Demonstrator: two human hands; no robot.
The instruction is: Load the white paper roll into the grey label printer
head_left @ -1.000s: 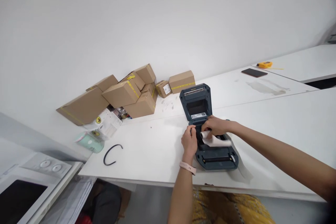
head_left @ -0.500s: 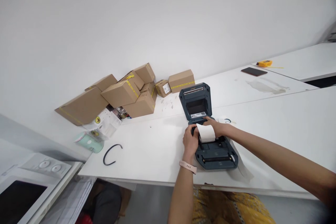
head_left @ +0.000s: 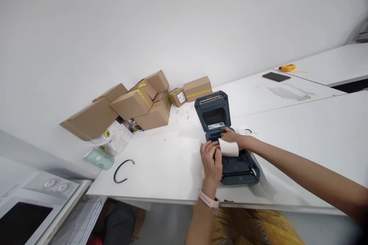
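Label printer (head_left: 227, 149) sits on the white table (head_left: 161, 164), lid raised and tilted back. White paper roll (head_left: 229, 147) lies in the open bay. Right hand (head_left: 233, 136) rests behind the roll, fingers curled against it. Left hand (head_left: 212, 159) at the printer's left edge, fingers loosely apart, fingertips touching the roll's end. Cardboard boxes (head_left: 135, 103) are piled well left, against the wall.

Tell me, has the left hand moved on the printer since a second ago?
Yes. The left hand has slid from the label printer's left edge, near its hinge, toward its front, its fingers now beside the white paper roll that the right hand holds.
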